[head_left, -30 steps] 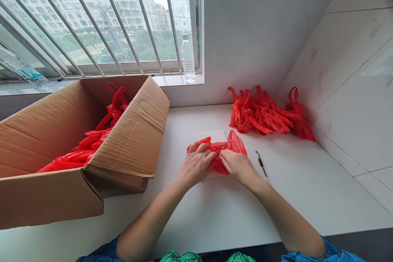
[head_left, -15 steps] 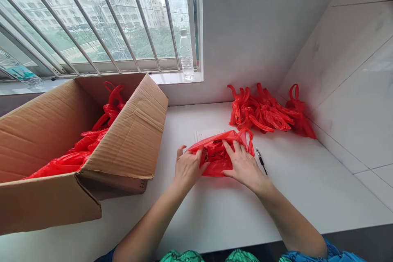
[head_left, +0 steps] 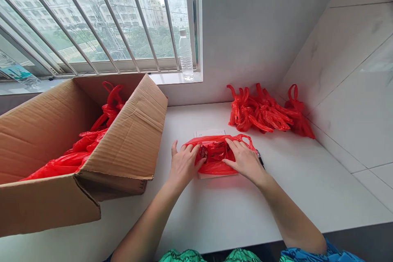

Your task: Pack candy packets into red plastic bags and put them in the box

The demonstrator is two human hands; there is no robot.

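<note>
In front of me a red plastic bag [head_left: 215,169] lies on the white tabletop, its mouth spread open. Several dark-printed packets [head_left: 217,151] show inside, tinted by the red film. My left hand [head_left: 183,166] grips the bag's left side, thumb toward the opening and fingers over the rim. On the opposite side my right hand [head_left: 247,163] holds the bag in the same way, its fingertips at the packets. A white paper pad [head_left: 210,133] sticks out behind and beneath the bag. Just beyond my right hand lies a black pen [head_left: 260,159], partly covered.
At the left stands an open cardboard box [head_left: 129,139] with red bags [head_left: 73,157] inside. Knotted red bags [head_left: 260,110] are piled against the back wall. A clear bottle [head_left: 186,55] stands on the sill by the barred window; another bottle [head_left: 20,73] leans at the far left.
The bag has flattened and its mouth has opened wider, so the packets show more plainly. The bag's right side now covers part of the pen. Both hands have shifted only slightly.
</note>
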